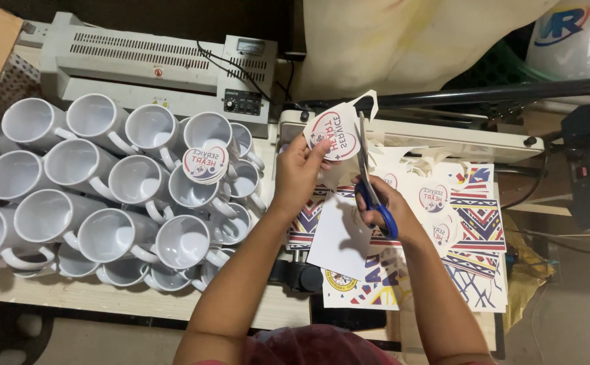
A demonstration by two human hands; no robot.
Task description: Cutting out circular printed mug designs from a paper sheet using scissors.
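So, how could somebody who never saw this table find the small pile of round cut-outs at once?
Look at the crowd of white mugs lying on the wooden table, left of the person's hands. Near its upper right part, below the grey laminator, a stack of round printed paper discs rests on the mugs' rims. It is the only flat, printed thing among the plain white mugs.

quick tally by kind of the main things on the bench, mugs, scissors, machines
White mugs: about 20, some hidden in the pile
Scissors, blue-handled, in the right hand: 1
Round printed cutout held by the left hand: 1
Stack of round cutouts on the mugs: 1
Grey laminator-type machine: 1
Total: about 24
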